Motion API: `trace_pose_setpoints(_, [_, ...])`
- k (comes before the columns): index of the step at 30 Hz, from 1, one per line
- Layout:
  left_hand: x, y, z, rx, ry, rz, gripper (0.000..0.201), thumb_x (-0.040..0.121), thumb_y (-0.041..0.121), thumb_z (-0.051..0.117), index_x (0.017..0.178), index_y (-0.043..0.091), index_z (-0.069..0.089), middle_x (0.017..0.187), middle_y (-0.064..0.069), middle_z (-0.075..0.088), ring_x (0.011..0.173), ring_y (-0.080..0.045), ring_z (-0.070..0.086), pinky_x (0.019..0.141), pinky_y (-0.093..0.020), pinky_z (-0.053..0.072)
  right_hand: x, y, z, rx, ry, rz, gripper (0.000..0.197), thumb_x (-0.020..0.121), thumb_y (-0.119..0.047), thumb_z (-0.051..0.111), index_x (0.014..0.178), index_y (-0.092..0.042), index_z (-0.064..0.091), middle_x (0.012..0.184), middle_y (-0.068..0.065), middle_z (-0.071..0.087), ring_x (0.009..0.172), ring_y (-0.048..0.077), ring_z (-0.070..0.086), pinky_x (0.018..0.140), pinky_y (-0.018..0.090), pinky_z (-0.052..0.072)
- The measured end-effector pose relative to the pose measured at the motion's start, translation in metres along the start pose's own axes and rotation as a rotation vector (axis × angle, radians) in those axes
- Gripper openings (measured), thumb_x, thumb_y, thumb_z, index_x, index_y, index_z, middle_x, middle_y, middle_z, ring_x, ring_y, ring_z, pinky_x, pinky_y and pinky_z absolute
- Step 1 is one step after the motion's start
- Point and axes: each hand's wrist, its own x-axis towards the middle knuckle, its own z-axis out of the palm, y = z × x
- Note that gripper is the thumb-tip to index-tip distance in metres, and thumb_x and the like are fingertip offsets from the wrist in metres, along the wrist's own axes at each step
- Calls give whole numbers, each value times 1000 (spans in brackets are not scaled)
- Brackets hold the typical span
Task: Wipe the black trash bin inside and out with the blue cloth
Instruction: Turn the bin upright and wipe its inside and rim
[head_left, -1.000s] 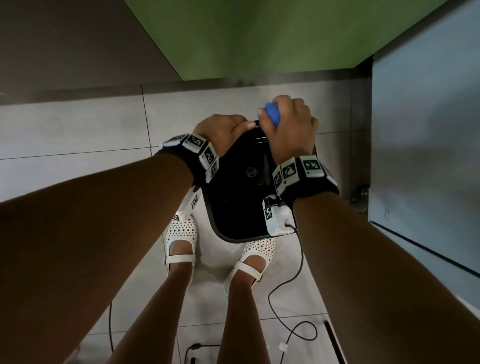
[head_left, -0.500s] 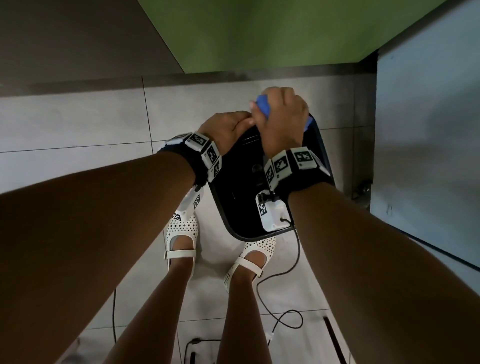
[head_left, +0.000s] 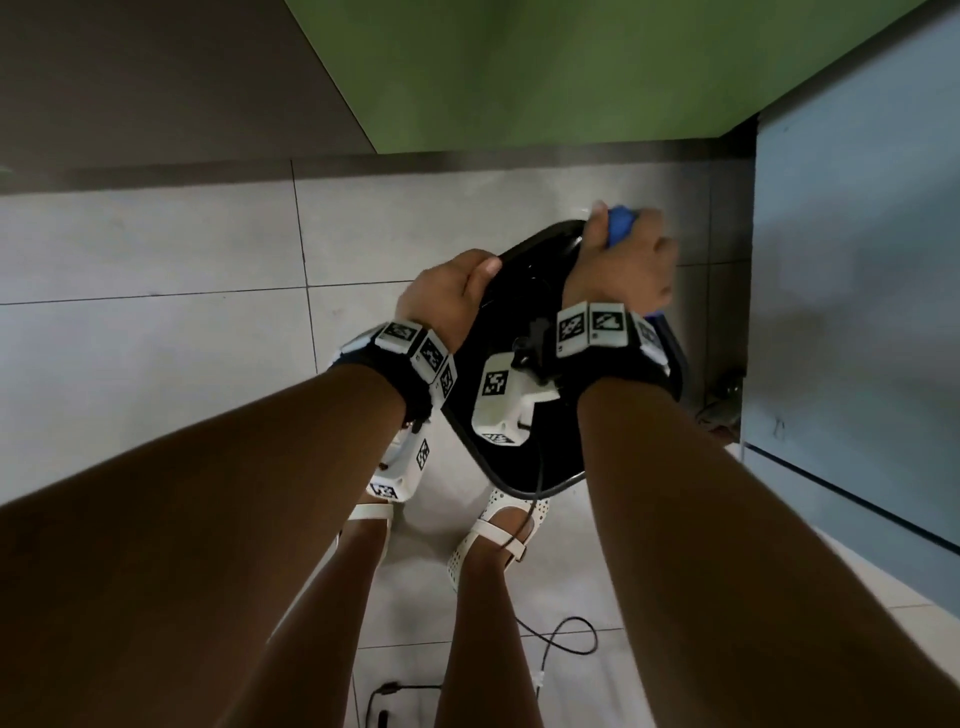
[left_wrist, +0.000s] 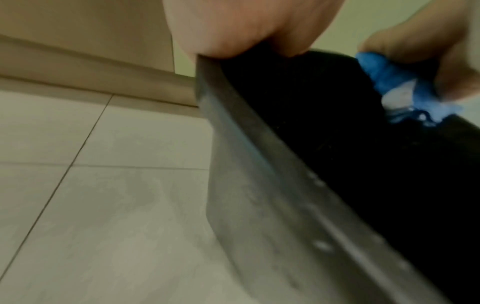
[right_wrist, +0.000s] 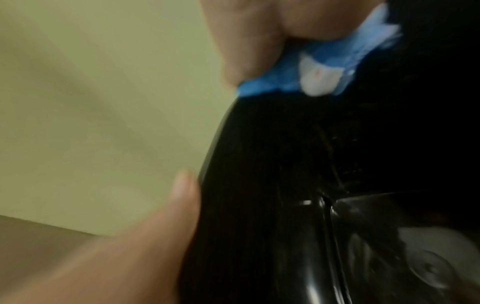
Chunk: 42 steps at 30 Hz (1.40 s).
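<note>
Blue cloth (head_left: 621, 224) moved right along black bin (head_left: 524, 291) rim.

Left hand (left_wrist: 249, 26) grips the rim of the tilted black plastic trash bin (left_wrist: 350, 164). At upper right, the right hand (left_wrist: 428, 51) presses a bunched blue cloth (left_wrist: 389, 76) against the bin's edge. Pale tiled floor (left_wrist: 103, 205) lies below.

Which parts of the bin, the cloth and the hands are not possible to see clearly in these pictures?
- Bin floor, head view: largely covered by the wrist cameras and the right forearm.
- Cloth, head view: mostly wrapped inside the right hand.
- Left hand fingers, head view: hidden behind the bin rim.
- Both wrist views: motion blur; the hands are cut off by the top edge.
</note>
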Motion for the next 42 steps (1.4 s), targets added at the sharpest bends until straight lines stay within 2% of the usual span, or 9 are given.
trace_pose_setpoints(3, [-13,-17,3,-107,-47,-77,36,99,40,28,114,16,50,93,-7,62,97,-32,59,82,-31,42,7,-11,-2,49,-166,-340,43,86,-49,50,111,-14,53,111,11,57,102,29,53,91,39,37])
trace_pose_setpoints(8, [-5,-10,3,-253,-39,-26,49,96,44,27,133,14,41,124,-15,59,116,-28,54,98,-32,40,-12,-25,14,46,-318,-677,38,83,-48,53,104,-17,59,105,7,61,100,27,54,89,36,33])
trace_pose_setpoints(15, [0,-4,21,-448,244,-82,37,99,34,28,115,14,55,103,-6,65,98,-22,61,91,-37,49,-20,-18,19,102,-265,-710,36,84,-47,55,107,-19,58,103,5,60,98,24,53,90,36,31])
trace_pose_setpoints(19, [2,-4,22,-407,277,-62,34,100,29,31,109,10,57,91,-1,60,87,-19,57,72,-19,43,-18,-4,12,52,-249,-710,38,84,-48,54,112,-22,57,109,3,58,103,24,51,95,37,28])
trace_pose_setpoints(25, [2,-4,23,-369,288,-49,35,100,32,29,104,10,56,84,2,57,80,-14,53,69,-17,39,11,54,-23,-11,-41,-404,45,86,-49,51,115,-15,53,117,13,53,111,30,48,95,38,31])
trace_pose_setpoints(30, [3,-5,23,-358,285,-29,34,100,32,29,106,11,55,84,1,56,78,-15,52,72,-22,40,-2,39,-7,74,203,-170,46,83,-46,52,107,-7,59,106,20,58,99,36,55,92,47,42])
trace_pose_setpoints(37, [0,-19,14,-413,331,-49,32,101,25,29,114,9,54,91,2,55,85,-11,52,65,1,37,1,12,9,50,286,-440,37,83,-42,51,98,-11,62,103,14,61,99,31,59,100,51,36])
trace_pose_setpoints(40, [2,-12,20,-401,332,-27,33,100,26,30,114,8,54,91,1,56,85,-13,52,67,-3,39,5,14,6,62,218,-437,38,83,-42,49,100,-11,62,105,15,61,101,33,57,102,52,34])
trace_pose_setpoints(42, [4,-5,26,-391,315,-9,36,98,31,30,114,9,54,92,0,58,86,-17,55,74,-18,45,-1,10,9,32,71,-525,37,84,-41,49,100,-11,61,105,15,61,101,33,55,102,51,34])
